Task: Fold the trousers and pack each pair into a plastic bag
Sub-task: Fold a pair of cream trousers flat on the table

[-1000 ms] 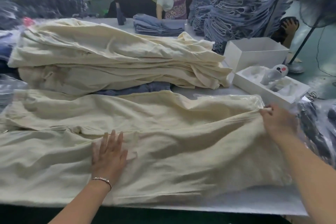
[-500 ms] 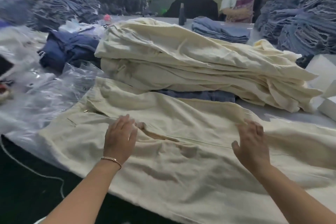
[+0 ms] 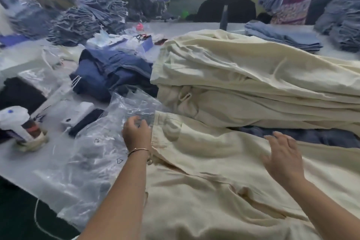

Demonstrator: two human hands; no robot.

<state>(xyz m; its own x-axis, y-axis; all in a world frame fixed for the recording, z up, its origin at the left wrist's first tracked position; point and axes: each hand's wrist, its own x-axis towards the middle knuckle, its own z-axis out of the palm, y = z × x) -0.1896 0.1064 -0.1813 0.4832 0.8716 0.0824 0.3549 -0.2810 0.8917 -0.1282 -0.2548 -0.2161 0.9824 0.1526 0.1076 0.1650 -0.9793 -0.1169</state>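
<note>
The cream trousers (image 3: 224, 181) lay flat on the white table (image 3: 23, 163), their long axis running from the waistband beside the left hand (image 3: 137, 135) away past the right hand (image 3: 282, 159) and out of view at the right edge; the waist end pointed toward the left, the legs toward the right. The left hand sat at the waistband's corner with its fingers curled, at the edge of the clear plastic bags (image 3: 93, 154) lying just to its left; whether it pinched the cloth or the plastic I could not tell. The right hand was spread, fingers straight and apart, above the trousers to the right of the left hand; whether it touched the cloth I could not tell.

Beyond both hands rose a stack of cream trousers (image 3: 253, 84), with dark blue garments (image 3: 109, 72) beyond the left hand.

Half a second earlier both hands had been nearer the middle of the garment, the left one flat on the cloth; since then it had gone out to the waistband end, and the right had shifted further right with its fingers wider.
</note>
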